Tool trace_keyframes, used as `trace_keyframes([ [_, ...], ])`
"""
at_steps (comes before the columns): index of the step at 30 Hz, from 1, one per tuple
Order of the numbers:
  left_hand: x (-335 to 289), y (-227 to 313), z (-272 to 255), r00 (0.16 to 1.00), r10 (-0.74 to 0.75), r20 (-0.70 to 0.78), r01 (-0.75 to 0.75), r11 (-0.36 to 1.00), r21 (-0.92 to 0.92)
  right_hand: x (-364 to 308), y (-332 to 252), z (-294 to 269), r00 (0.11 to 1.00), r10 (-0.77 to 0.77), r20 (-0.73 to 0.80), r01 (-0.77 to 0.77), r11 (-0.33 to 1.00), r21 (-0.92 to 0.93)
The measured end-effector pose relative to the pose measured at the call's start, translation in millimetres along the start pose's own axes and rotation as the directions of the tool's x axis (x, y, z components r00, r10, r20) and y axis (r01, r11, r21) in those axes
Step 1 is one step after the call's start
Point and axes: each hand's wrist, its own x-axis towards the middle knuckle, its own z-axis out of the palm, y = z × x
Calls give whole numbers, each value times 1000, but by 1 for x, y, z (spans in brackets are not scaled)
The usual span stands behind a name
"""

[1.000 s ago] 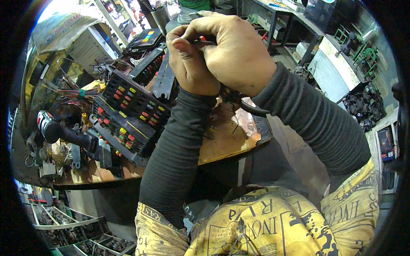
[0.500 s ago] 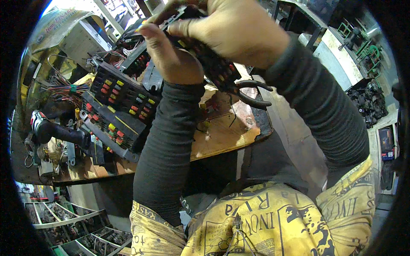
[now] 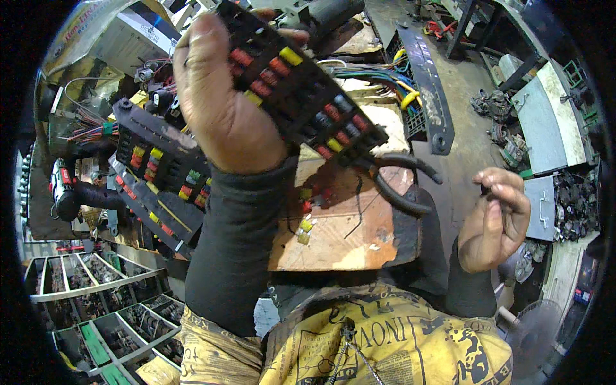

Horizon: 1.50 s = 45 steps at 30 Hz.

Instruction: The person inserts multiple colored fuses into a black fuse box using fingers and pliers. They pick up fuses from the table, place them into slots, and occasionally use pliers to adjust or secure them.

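Observation:
My left hand (image 3: 221, 109) grips a long black fuse box (image 3: 308, 96) studded with red and yellow fuses, held tilted over the bench with its fuse side in view. Off to the right, apart from the box, is my right hand (image 3: 494, 224). Its thumb and fingers are pinched together near a small dark bit that I cannot make out. Pliers with dark handles (image 3: 401, 199) lie by the box's lower end, their jaws hidden. Beneath, a few loose fuses (image 3: 306, 229) rest on the wooden bench top (image 3: 333, 247).
Another fuse box (image 3: 163, 151) with coloured fuses lies left of my left forearm, near a red-and-black power tool (image 3: 63, 186). A black slotted panel (image 3: 430, 96) with coloured wires stands at the far right bench edge. Divided parts trays (image 3: 96, 295) sit lower left.
My right hand has left the fuse box and moved right and down. The left hand still holds the box, whose fuse side now shows more fully. The view has shifted.

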Motion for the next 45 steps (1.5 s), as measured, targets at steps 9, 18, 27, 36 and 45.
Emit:
trace_keyframes([
  [9, -7, 12, 4, 999, -8, -53, 9, 1000, 20, -3, 21, -5, 985, 159, 59, -166, 976, 143],
  [18, -9, 10, 7, 994, -60, -94, 52, 995, -91, -13, 14, -15, 946, 274, 172, -279, 960, 6],
  [27, -8, -1, 8, 999, -54, -6, 53, 994, -100, -1, -16, 20, 863, 153, 481, 107, 876, -470],
  [36, 6, -13, -2, 995, -79, -61, 70, 988, -136, 5, -27, 23, 851, 174, 496, 96, 877, -471],
  [45, 19, -1, -17, 983, -182, -25, 171, 958, -232, -17, -38, -15, 854, 240, 461, 4, 884, -467],
])
